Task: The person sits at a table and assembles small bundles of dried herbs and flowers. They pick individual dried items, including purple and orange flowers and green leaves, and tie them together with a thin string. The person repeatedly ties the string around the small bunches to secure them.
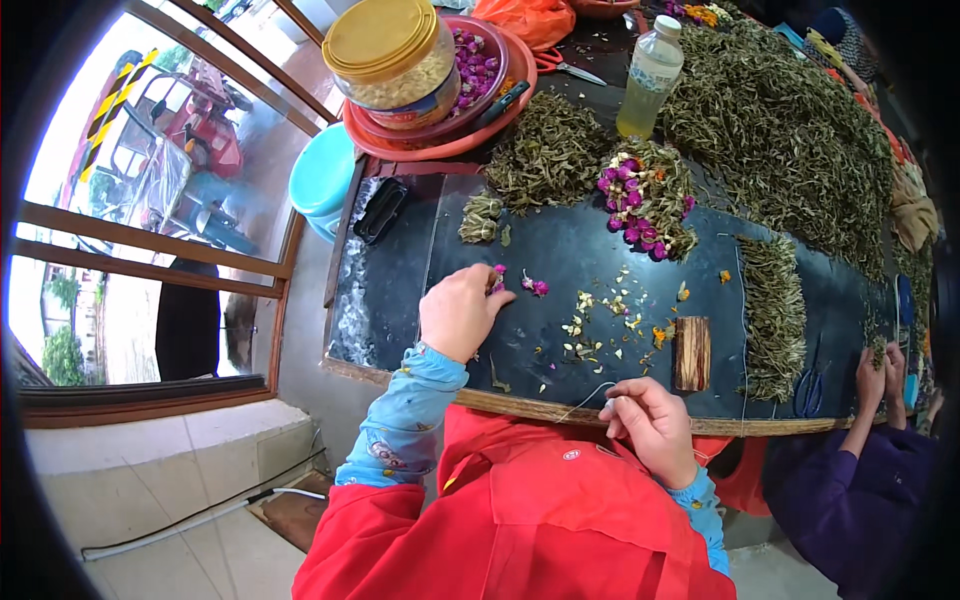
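Note:
My left hand (452, 314) is over the dark tabletop, thumb and fingers pinched around a small purple dried flower (498, 281). Just to its right lies another purple flower (536, 287). At the table's front edge my right hand (652, 430) is closed, with a thin white string (583, 402) running out from its fingertips. Something small and white shows there too, partly hidden. Pale yellow and orange petals (605, 318) are scattered between the hands. Beyond them sits a dried-leaf bundle topped with purple flowers (640, 205).
A wooden block (692, 353) stands near the front edge, left of a row of dried stems (772, 318) and blue scissors (810, 388). Leaf heaps (780, 125), a bottle (652, 80) and a red basin (440, 148) lie farther back. Another person's hands (880, 378) work at right.

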A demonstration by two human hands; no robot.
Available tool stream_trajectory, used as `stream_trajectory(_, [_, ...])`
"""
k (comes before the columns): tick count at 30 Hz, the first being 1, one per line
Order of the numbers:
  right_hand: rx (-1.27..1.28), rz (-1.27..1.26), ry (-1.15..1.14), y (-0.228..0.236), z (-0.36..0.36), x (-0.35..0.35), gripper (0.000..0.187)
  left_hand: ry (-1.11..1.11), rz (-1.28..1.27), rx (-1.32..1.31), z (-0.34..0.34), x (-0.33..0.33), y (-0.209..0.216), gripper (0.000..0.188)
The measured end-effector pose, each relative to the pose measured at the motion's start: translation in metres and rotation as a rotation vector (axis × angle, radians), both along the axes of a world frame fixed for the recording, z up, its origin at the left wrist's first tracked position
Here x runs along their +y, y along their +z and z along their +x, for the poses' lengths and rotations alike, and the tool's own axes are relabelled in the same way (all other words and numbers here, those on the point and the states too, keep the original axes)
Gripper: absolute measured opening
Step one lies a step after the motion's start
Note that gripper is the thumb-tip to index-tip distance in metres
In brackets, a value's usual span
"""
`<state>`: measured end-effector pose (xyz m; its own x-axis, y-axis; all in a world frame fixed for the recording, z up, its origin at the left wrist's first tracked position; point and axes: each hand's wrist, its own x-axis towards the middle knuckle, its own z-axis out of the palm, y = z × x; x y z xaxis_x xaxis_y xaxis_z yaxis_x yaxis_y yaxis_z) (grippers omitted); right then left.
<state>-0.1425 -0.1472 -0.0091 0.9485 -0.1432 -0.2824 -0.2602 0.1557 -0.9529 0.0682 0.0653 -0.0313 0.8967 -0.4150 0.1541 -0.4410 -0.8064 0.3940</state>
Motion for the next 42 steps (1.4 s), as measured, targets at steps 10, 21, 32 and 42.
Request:
stream_trajectory(10, [-0.077,-0.123,0.027,0.009,0.013,0.007,0.017,-0.069,-0.986,1.131,-0.043,-0.021,0.034,0.024])
stream_trajectory(21, [-0.147,-0.242,-0.095,0.011,0.007,0.011,0.018,-0.055,-1.259,1.454,-0.07,-0.048,0.033,0.023])
stream_trajectory(32, [-0.16,-0.268,-0.092,0.013,0.007,0.01,0.02,-0.166,-1.191,1.427,-0.072,-0.045,0.03,0.015])
stream_trajectory(42, [-0.214,-0.284,-0.153,0.008,0.003,0.018,0.019,-0.21,-1.127,1.392,-0.076,-0.046,0.034,0.012])
